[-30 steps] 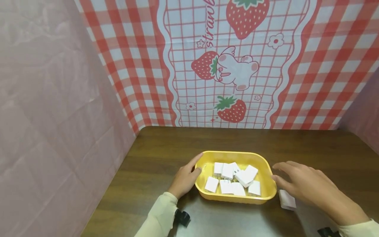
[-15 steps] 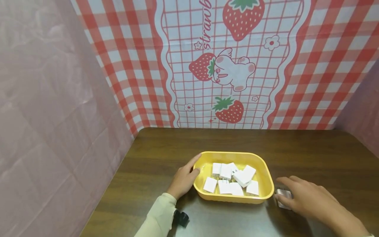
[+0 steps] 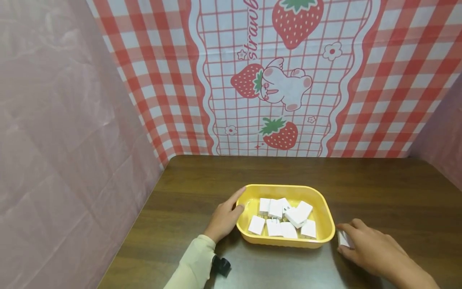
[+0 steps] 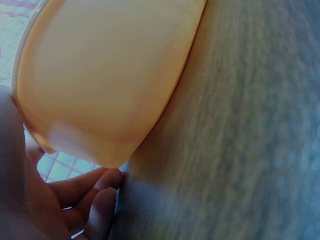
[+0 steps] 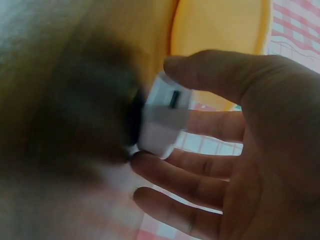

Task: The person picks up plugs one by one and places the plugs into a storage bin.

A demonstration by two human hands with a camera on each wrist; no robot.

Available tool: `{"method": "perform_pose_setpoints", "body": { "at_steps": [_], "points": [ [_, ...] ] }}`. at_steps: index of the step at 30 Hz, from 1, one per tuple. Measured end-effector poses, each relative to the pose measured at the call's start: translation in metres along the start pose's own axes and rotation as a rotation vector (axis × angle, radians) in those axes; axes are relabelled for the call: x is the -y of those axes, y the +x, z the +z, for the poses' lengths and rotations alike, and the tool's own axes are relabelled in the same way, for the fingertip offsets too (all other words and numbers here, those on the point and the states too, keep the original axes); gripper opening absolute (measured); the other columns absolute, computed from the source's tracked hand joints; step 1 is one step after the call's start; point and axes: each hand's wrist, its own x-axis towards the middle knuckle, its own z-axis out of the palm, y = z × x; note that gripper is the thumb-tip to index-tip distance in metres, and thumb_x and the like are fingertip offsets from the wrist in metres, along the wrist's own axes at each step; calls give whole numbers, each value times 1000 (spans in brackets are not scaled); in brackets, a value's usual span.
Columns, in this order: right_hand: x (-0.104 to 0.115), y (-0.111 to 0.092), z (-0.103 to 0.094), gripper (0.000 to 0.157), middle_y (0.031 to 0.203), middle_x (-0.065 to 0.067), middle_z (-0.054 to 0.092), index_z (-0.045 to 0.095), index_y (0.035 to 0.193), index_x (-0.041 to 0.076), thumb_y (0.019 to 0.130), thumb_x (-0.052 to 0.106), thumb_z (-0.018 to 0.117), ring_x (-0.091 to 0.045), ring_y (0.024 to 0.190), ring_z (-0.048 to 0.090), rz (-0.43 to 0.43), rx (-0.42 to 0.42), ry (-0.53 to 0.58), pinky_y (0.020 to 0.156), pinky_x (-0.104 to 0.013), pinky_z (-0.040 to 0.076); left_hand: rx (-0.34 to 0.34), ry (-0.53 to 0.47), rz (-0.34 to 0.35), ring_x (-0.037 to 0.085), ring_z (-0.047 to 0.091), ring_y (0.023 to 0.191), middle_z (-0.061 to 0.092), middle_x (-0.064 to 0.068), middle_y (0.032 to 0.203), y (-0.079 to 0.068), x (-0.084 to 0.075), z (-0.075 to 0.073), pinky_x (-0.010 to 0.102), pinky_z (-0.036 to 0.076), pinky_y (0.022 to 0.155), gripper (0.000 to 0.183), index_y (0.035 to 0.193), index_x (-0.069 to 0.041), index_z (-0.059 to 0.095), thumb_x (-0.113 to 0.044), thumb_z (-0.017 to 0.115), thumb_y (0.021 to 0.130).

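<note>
A yellow plastic tray (image 3: 281, 242) stands on the table, with several white charger plugs (image 3: 275, 208) lying jumbled inside. My left hand (image 3: 223, 218) holds its left end, thumb and index finger at the rim; in the left wrist view, the other fingers (image 4: 102, 207) bend close to the outer end wall. Just beyond the tray's right end, my right hand (image 3: 375, 249) grips another white charger plug (image 3: 344, 240) between thumb and fingers. The right wrist view shows a dark port slot on this charger plug (image 5: 165, 117). Whether it touches the table cannot be told.
The brown wooden table (image 3: 202, 170) extends around the tray. A red-checked strawberry cloth (image 3: 274, 80) hangs behind it, and a pale pink cloth (image 3: 72, 144) hangs along the left side. A black wrist strap piece (image 3: 221, 265) shows below my left hand.
My right hand has moved down and slightly right from beside the tray's rim to the loose charger plug, and its fingers have closed around it. The left hand stays at the tray.
</note>
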Motion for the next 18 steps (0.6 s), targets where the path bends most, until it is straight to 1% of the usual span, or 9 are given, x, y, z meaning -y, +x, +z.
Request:
{"method": "perform_pose_setpoints", "body": {
  "at_steps": [6,13,18],
  "points": [
    [0,-1,2,54,100,-5,58,67,121,10,78,37,84,-17,73,54,-7,-10,-16,54,-41,46,-4,6,-6,19,56,119,53,-6,145,1,1,0,51,43,97,51,147,-55,41,-35,49,100],
    [1,-4,6,55,101,-5,62,66,120,13,75,37,86,-23,81,60,-9,-63,-19,56,-46,47,-2,5,7,19,57,117,54,-5,144,2,1,0,51,43,96,52,146,-55,42,-35,49,99],
    [0,-4,7,58,105,-9,63,65,123,11,75,38,85,-27,86,61,14,-29,-12,58,-49,48,-1,-5,10,19,57,116,54,-5,144,1,1,0,51,43,96,51,146,-54,42,-34,50,100]
  ]
}}
